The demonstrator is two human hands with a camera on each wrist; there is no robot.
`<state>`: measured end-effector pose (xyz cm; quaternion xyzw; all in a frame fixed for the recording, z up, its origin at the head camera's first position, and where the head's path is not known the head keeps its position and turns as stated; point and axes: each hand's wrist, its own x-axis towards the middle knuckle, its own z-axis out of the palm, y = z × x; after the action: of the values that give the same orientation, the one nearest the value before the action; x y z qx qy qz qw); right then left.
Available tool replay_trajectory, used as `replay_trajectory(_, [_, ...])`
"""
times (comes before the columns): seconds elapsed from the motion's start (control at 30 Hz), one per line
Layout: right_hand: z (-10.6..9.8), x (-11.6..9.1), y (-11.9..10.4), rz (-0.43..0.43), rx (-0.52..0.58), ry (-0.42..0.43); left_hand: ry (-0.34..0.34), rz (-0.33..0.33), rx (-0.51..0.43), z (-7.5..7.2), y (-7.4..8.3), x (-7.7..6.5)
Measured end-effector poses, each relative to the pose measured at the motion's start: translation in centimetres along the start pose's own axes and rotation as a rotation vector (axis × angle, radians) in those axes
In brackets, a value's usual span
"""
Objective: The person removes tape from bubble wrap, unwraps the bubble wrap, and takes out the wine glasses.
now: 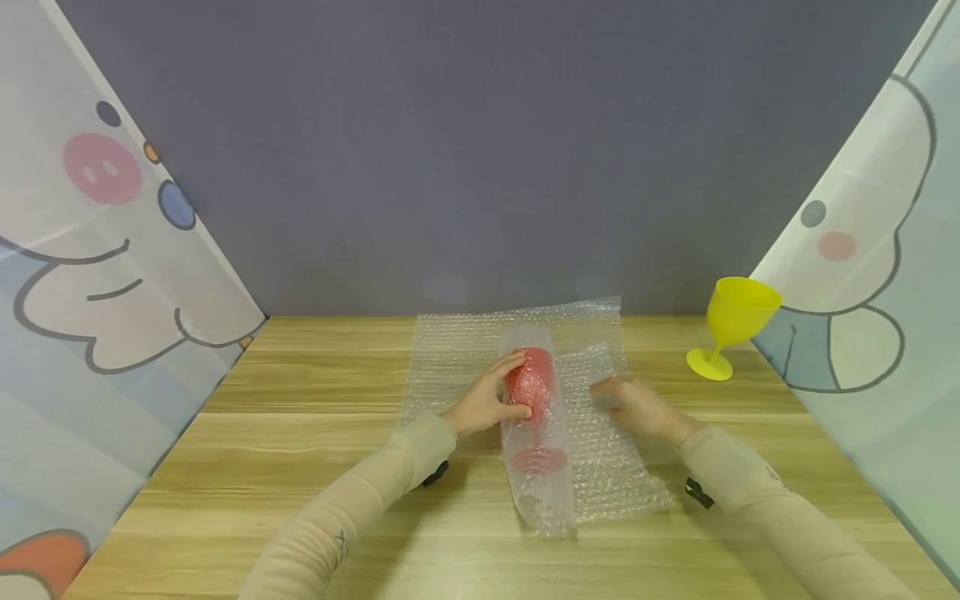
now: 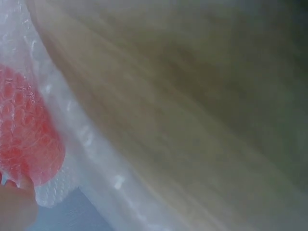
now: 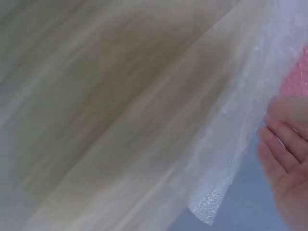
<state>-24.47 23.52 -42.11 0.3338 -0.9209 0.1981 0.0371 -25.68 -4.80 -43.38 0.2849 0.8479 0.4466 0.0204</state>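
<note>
A red goblet [image 1: 529,385] lies rolled inside clear bubble wrap [image 1: 551,500], its bowl toward the back and its round foot toward the front. My left hand [image 1: 487,398] holds the roll from the left, thumb and fingers spread around the bowl. In the left wrist view the red bowl [image 2: 29,130] shows through the bubbles beside the fingertips. To the right of the roll, my right hand [image 1: 637,407] hovers over the loose flap of wrap [image 1: 600,450], slightly blurred. The right wrist view shows its fingers [image 3: 284,144] loosely bent, with nothing between them.
A yellow goblet [image 1: 738,312] stands upright at the back right of the wooden table [image 1: 300,467]. More bubble wrap [image 1: 450,350] spreads flat behind the roll, up to the grey back panel [image 1: 480,167]. Printed cartoon panels [image 1: 90,250] flank both sides.
</note>
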Motion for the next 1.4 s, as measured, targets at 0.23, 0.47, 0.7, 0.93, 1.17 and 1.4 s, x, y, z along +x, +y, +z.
replay_trajectory(0.23, [0.1, 0.5, 0.1, 0.015, 0.066, -0.106, -0.004, -0.011, -0.033, -0.2, -0.1, -0.2])
replay_trajectory(0.47, [0.5, 0.7, 1.2, 0.056, 0.125, -0.140, -0.007, -0.028, -0.002, -0.2, 0.3, -0.3])
replay_trajectory(0.7, [0.6, 0.7, 1.7, 0.082, 0.160, -0.151, -0.014, -0.038, -0.031, -0.2, 0.1, -0.4])
replay_trajectory(0.93, [0.6, 0.9, 2.1, 0.098, 0.219, -0.154, -0.004, -0.074, -0.038, -1.2, 0.1, -1.0])
replay_trajectory(1.17, [0.3, 1.2, 2.1, 0.120, 0.235, -0.147, 0.000, -0.098, -0.022, -2.0, 0.3, -1.4])
replay_trajectory(1.4, [0.6, 0.8, 1.9, 0.129, 0.232, -0.151, 0.019, -0.216, -0.091, -1.3, 1.8, -1.5])
